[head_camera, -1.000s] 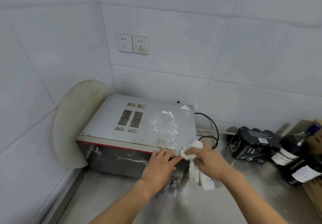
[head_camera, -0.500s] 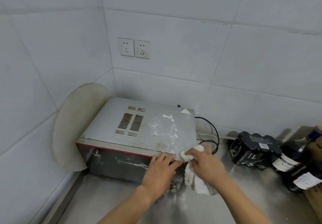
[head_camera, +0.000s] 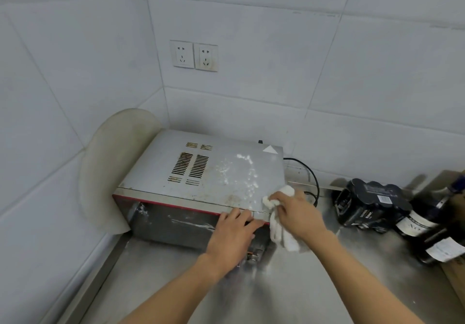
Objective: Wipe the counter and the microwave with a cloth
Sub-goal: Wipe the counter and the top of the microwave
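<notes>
1. Head view: the microwave (head_camera: 201,172) sits in the back left corner of the steel surface (head_camera: 276,293). Its top is dusted with white powder (head_camera: 246,172) toward the right edge.
2. The right hand (head_camera: 299,213) has its fingers curled round a bunched white cloth (head_camera: 283,235). The upper wad presses on the front right corner of the microwave's top, and the rest hangs down beside it toward the surface.
3. The left hand (head_camera: 231,233) lies with straight fingers on the microwave's front top edge and holds nothing (it looks to be steadying the box).
4. Compared with a second ago, the cloth has crept from the very corner a little up onto the top, nearer the powder. The left hand has stayed put.
5. My judgement is that wiping of the top has only just begun. Most of the powder lies untouched, and the smeared door front and dusty surface remain to be done.
6. Dark bottles (head_camera: 415,223) lie at the surface's right edge, well apart from both hands.
</notes>
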